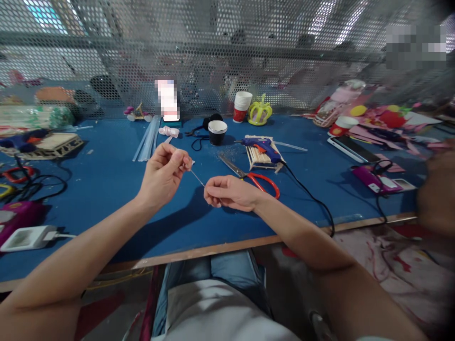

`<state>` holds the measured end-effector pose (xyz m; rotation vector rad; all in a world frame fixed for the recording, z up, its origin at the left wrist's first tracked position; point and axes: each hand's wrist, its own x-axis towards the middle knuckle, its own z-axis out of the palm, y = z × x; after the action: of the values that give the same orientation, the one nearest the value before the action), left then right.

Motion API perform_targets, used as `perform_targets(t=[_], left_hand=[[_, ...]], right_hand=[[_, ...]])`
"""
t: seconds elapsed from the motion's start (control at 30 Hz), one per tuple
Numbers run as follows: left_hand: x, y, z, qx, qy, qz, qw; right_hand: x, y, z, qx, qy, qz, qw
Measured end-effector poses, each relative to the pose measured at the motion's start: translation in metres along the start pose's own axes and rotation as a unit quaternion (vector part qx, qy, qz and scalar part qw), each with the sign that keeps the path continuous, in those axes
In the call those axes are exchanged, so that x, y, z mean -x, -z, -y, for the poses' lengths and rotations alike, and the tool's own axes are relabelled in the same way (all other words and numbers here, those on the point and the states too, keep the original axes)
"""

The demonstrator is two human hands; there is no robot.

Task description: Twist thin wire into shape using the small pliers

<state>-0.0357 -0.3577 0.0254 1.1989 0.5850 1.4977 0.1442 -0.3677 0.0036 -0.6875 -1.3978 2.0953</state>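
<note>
Over the blue table (185, 232), a thin, pale, straight strand (197, 178) runs between my two hands; whether it is wire or thread I cannot tell. My left hand (165, 173) pinches its upper end, with a small white bit showing by the fingertips. Lower and to the right, my right hand (231, 192) has its fingers closed on the other end. Just behind my right hand lie scissors (265, 182) with red handles, blades partly spread. A blue glue gun (261, 146) rests on a small rack of pale sticks (256, 158).
Beyond my hands are a black cup (217, 135), stacked paper cups (242, 108), a yellow crown-shaped piece (259, 112), clear glue sticks (149, 137) and a lit phone (168, 102). A black cord (309, 194) crosses the front edge. A person's blurred arm (437, 194) is at right.
</note>
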Motion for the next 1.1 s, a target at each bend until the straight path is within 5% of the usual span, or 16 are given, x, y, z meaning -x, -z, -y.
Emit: perform_targets(t=[0.8, 1.1], left_hand=[[-0.007, 0.01, 0.006, 0.008, -0.002, -0.011, 1.0], [-0.02, 0.02, -0.003, 0.016, -0.019, -0.077, 0.997]], right_hand=[[0.0, 0.002, -0.001, 0.021, -0.025, -0.019, 0.999], [-0.002, 0.003, -0.007, -0.009, -0.046, -0.012, 0.999]])
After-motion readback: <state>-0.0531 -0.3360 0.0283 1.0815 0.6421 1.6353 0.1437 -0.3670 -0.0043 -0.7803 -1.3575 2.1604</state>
